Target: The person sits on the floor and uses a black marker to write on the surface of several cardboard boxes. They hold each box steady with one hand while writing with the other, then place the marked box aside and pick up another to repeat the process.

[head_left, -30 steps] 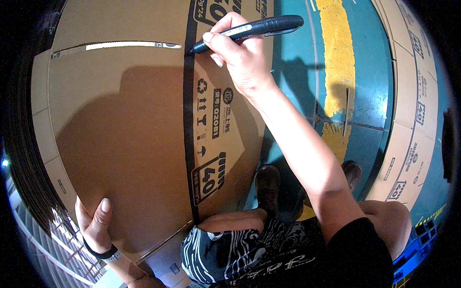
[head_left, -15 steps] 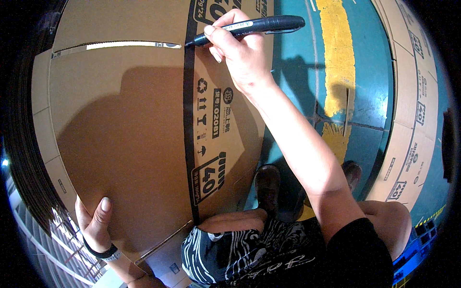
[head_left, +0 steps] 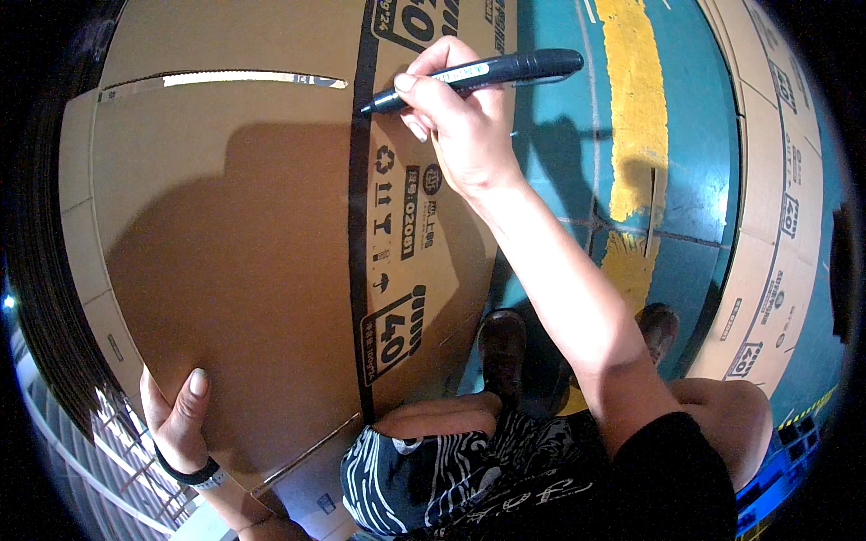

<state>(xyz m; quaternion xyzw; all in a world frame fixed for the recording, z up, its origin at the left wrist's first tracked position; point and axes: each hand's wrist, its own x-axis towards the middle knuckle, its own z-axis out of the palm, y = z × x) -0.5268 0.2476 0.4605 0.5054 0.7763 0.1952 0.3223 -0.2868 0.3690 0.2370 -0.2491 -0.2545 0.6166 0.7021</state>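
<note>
A large brown cardboard sheet (head_left: 262,316) lies before me, with a long slot cut across its far part and a black stripe running along its right side. In my right hand (head_left: 474,135) is a black marker pen (head_left: 532,65), pinched between thumb and fingers. Its tip is over the black stripe, just right of the slot's end; whether it touches cannot be told. My left hand (head_left: 183,419), wearing a dark wristband, grips the sheet's near left edge. Its thumb lies on top, and the other fingers are mostly hidden behind the edge.
More stacked cardboard (head_left: 54,298) shows its layered edges on the left. Beyond a green floor (head_left: 559,189) with a worn yellow stripe (head_left: 636,108), printed cardboard (head_left: 767,261) stands at the right. A blue crate (head_left: 789,469) is at the lower right. My knees and shoes are below.
My right hand has moved slightly nearer and to the right with the marker pen, its tip shifting from beside the slot's end to a little nearer me. The left hand stays put.
</note>
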